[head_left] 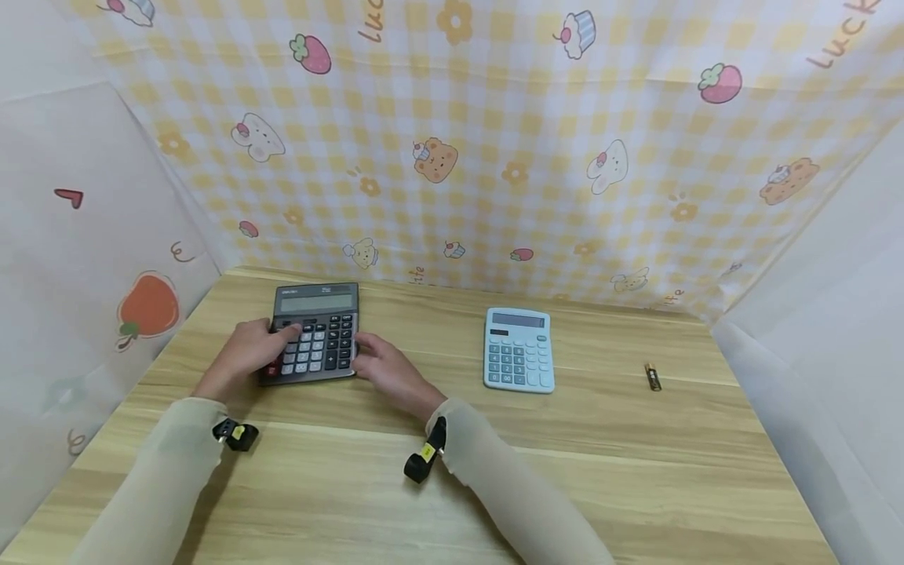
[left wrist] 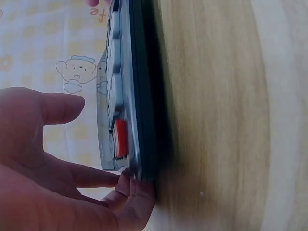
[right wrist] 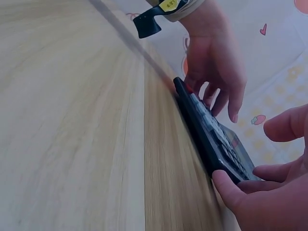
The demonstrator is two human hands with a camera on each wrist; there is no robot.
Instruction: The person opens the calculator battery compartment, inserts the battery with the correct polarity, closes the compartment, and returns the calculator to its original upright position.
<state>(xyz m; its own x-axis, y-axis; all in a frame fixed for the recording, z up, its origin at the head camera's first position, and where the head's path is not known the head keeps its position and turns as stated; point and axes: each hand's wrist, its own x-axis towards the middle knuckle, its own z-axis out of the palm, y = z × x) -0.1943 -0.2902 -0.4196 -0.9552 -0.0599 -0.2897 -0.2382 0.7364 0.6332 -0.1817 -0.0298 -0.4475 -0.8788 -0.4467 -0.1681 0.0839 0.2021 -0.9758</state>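
We list first, at the far left, a white cloth wall (head_left: pixel 63 259) with a printed strawberry and hearts. Next, one left sleeve (head_left: pixel 151 471), pale, with a black strapped device (head_left: pixel 236 434) bearing a yellow label at the cuff. Item: the left hand (head_left: pixel 247 349), relaxed and unclenched, its fingers loosely bent and touching the left edge of the dark calculator; in the left wrist view we see its thumb raised apart from the keys. Item: one dark calculator (head_left: pixel 315 336), at the far left of the wooden table (head_left: pixel 318 494), between both hands, display toward the far side, a red key (left wrist: pixel 121 138) at its near left corner. Item: the right hand (head_left: pixel 388 373), likewise unclenched, fingertips touching the dark calculator's right edge, thumb held apart; its pale right sleeve (head_left: pixel 515 486) comes from the near side, with a second black device (head_left: pixel 421 459) at the cuff. Item: one light blue calculator (head_left: pixel 519 351), lying right of centre, well apart from the hands. Item: one small battery (head_left: pixel 653 377), black and gold, farther right. Behind all, we record a yellow checked cloth (head_left: pixel 494 102) printed with animals, flowers and cupcakes.
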